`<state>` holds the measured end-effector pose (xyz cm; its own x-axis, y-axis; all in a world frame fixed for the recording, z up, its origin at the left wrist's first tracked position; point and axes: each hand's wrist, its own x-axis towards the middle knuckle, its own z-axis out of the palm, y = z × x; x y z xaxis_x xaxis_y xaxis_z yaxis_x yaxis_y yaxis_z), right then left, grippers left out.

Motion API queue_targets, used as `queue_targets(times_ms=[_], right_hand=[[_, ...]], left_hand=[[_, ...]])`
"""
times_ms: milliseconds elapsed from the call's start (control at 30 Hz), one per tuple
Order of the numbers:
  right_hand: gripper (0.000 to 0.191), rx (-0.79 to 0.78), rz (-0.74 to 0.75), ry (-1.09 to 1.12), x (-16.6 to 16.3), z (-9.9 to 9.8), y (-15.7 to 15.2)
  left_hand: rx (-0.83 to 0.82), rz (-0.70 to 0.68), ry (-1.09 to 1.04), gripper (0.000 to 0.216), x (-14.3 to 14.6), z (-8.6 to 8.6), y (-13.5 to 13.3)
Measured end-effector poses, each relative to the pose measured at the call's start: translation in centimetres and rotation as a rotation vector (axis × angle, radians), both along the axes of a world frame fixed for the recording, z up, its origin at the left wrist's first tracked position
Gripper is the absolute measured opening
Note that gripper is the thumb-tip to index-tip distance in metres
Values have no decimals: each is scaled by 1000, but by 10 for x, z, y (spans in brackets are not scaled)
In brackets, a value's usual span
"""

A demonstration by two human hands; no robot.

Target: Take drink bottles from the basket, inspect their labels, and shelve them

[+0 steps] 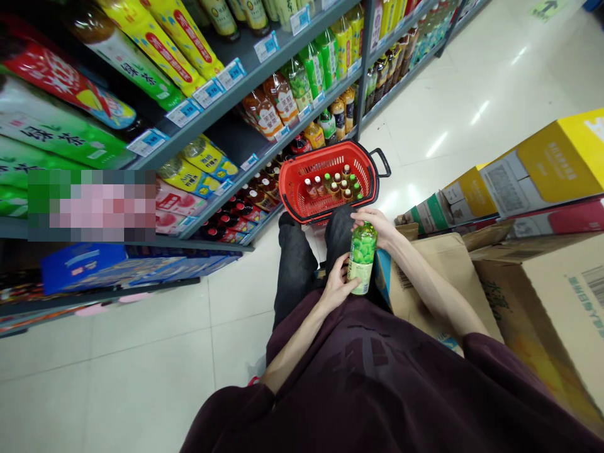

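A green drink bottle [362,255] with a fruit-patterned label is held upright or slightly tilted above my lap. My left hand [340,283] is closed round its lower part, thumb across the pale label. At the top, my right hand [375,225] has its fingers wrapped about the neck and cap, which they mostly hide. Just beyond my knees stands a red shopping basket [325,158] with a black handle. Inside it, several small bottles [336,189] with white, green and orange caps stand grouped together.
Shelves [278,56] of bottled drinks with price tags run along the left and ahead. Opened cardboard boxes [438,283] crowd my right side, with yellow cartons [542,163] stacked behind. Pale floor tiles [155,340] lie to the left. A blurred patch covers part of the left shelf.
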<state>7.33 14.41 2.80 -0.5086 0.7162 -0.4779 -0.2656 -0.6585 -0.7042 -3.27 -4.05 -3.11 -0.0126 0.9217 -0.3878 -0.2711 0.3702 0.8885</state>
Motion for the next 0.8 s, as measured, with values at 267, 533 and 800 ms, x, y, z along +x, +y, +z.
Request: queue_targets(times_ms=[267, 533, 800], right_hand=[[42, 6, -12, -56, -1, -5, 0], [41, 0, -47, -123, -1, -9, 1], [40, -3, -53, -137, -1, -8, 0]], left_hand=[[-2, -15, 104, 81, 4, 1, 0], [52, -57, 232, 77, 2, -2, 1], [51, -27, 208, 72, 2, -1, 1]])
